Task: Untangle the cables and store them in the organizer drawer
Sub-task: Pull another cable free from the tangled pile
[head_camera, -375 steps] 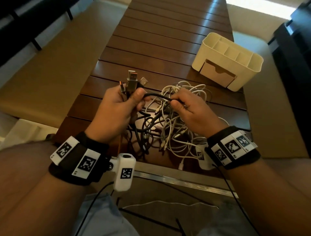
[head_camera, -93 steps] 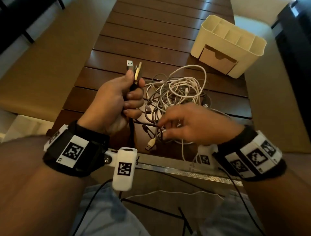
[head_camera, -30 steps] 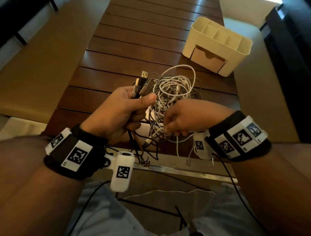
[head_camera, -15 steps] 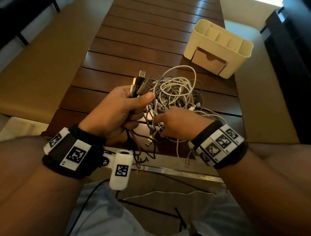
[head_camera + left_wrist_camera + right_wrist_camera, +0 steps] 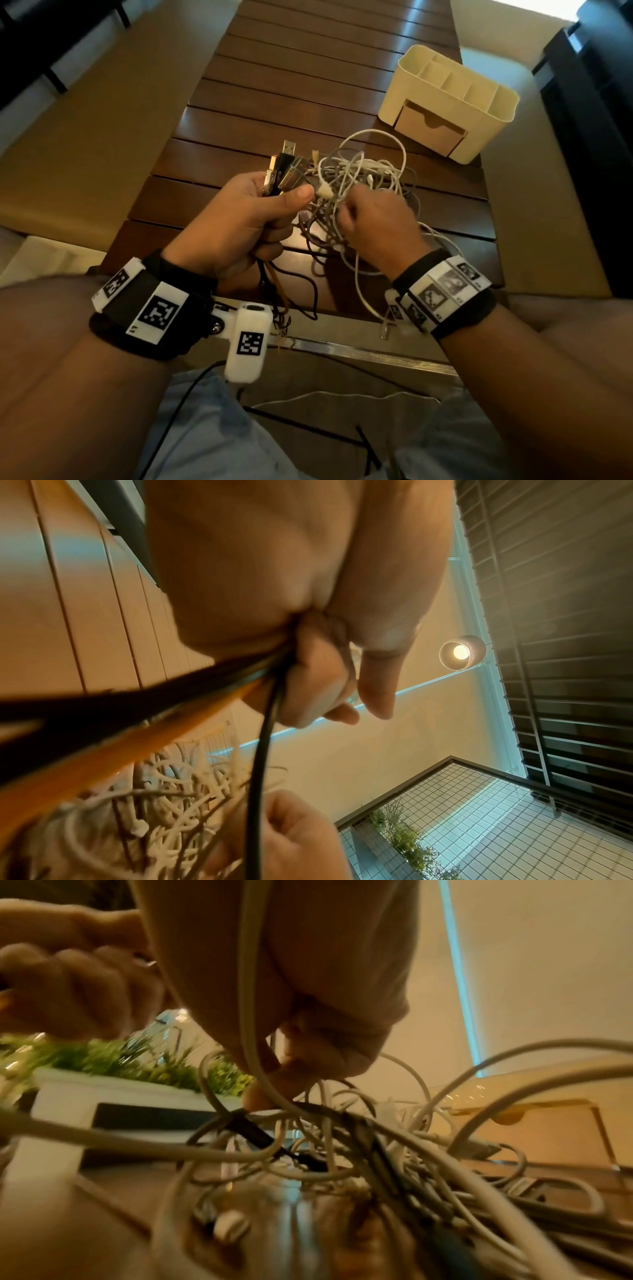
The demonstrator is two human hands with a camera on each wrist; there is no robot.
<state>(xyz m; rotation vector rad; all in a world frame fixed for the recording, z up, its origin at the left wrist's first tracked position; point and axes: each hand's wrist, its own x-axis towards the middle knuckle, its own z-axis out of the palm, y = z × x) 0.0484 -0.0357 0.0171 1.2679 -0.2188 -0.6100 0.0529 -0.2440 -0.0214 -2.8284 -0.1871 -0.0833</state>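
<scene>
Slatted wooden table (image 5: pixel 308 85): organizer drawer (image 5: pixel 430 132) closed, no cables stowed. Left hand (image 5: pixel 239 219) clenches sorted USB plug ends (image 5: pixel 284 168); right hand (image 5: pixel 376 226) pinches strands in white cable tangle (image 5: pixel 363 171). Est. progress: early, most untangling remains.

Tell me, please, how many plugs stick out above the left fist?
3: a silver USB plug topmost, a gold-toned plug lower left, a wide silver plug beside the thumb. The left hand may hide others.

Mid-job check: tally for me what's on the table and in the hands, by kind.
cream organizer: 1
drawer: 1, closed
white cable tangle: 1, strands uncountable, pinched by right hand
dark cable bundle: 1, gripped by left hand
Total: 4
</scene>
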